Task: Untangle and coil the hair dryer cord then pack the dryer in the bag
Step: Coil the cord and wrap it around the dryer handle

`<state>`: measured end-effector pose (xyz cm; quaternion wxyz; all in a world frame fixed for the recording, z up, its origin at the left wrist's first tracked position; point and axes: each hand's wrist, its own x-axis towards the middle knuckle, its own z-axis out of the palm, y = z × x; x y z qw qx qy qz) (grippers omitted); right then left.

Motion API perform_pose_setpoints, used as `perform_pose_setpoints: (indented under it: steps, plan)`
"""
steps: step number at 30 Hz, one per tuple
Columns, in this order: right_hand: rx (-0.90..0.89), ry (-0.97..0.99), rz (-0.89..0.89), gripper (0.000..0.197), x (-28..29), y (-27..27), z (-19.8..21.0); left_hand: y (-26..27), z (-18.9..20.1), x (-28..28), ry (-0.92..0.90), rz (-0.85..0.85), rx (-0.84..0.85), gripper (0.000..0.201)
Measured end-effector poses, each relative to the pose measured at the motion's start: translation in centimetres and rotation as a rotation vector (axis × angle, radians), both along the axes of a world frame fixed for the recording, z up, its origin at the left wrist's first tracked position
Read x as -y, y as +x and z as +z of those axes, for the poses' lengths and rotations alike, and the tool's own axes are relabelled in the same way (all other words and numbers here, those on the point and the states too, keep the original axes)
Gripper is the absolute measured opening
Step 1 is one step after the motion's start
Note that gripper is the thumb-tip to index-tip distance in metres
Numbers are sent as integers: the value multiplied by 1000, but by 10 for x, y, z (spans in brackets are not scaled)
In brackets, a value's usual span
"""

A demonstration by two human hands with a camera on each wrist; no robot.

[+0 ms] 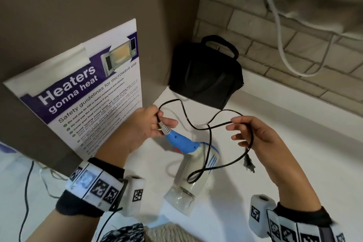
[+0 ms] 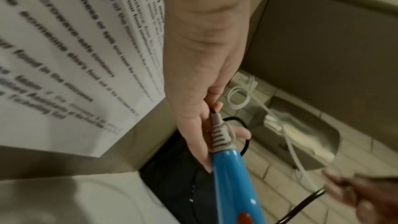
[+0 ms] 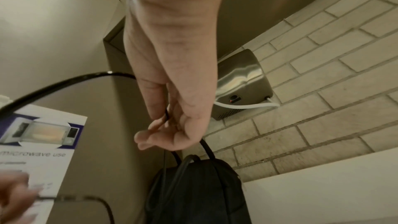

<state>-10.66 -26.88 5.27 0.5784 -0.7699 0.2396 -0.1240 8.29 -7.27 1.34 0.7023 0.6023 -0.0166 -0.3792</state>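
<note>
Untangling comes first, I'd say: the thin black rubber cord [image 1: 210,139] crosses itself over the blue-and-white plastic hair dryer [image 1: 188,155], which hangs above the white counter [image 1: 284,143]. The left hand [image 1: 145,124] pinches the cord at the ribbed grey collar [image 1: 164,128]; the right hand [image 1: 253,133] curls loosely round a strand, the plug [image 1: 249,163] dangling below. Best keep the collar end fixed and feed the plug back through the crossing before winding even loops. One dryer, one cord, one plug, one black fabric bag [image 1: 206,72] behind, two hands.
</note>
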Motion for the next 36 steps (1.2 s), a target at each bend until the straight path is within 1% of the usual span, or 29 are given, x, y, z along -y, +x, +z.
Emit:
perform_pose_setpoints:
  steps: [3, 6, 9, 11, 13, 15, 16, 18, 20, 22, 23, 25, 28, 30, 32, 33, 34, 36]
  plan:
    - [-38, -43, -1, 45, 8, -5, -12, -10, 22, -2, -68, -41, 36, 31]
    - [-115, -104, 21, 60, 13, -9, -23, -19, 41, 2, -96, -88, 123, 34]
    - [-259, -199, 133, 72, 14, -12, -31, -28, 59, 2, -159, -146, 186, 31]
    - [-339, -271, 222, 71, 12, -14, -34, -35, 69, 2, -190, -198, 221, 26]
    - [-408, -333, 283, 60, 8, -14, -33, -41, 77, 2, -212, -257, 262, 21]
    - [-425, -384, 311, 52, 5, -12, -28, -46, 85, 2, -234, -334, 304, 22]
    - [-393, -415, 308, 49, 3, -11, -24, -48, 89, 1, -246, -378, 321, 24]
    - [-247, -456, 256, 41, -4, -7, -12, -50, 97, 0, -265, -453, 331, 27]
    - [-60, -420, 137, 34, -13, -2, 7, -52, 106, -1, -279, -518, 311, 32]
    - [135, -346, 55, 34, -23, 3, 27, -56, 115, -3, -284, -594, 304, 33]
    - [210, -315, 58, 35, -28, 5, 36, -58, 118, -3, -281, -639, 295, 33]
    - [311, -222, 143, 40, -40, 10, 50, -62, 120, -1, -265, -744, 274, 33]
    - [350, -7, 290, 55, -54, 20, 58, -67, 120, 4, -260, -847, 244, 34]
    - [333, 9, 330, 66, -58, 25, 58, -67, 119, 5, -263, -847, 229, 35]
    - [314, 8, 316, 74, -58, 28, 56, -66, 118, 1, -316, -841, 279, 31]
    - [312, 1, 293, 74, -56, 28, 55, -65, 117, -2, -364, -830, 316, 28]
    - [318, -13, 255, 68, -54, 28, 54, -64, 115, -4, -435, -808, 329, 27]
    - [330, -53, 145, 49, -50, 26, 52, -58, 108, -8, -613, -741, 252, 39]
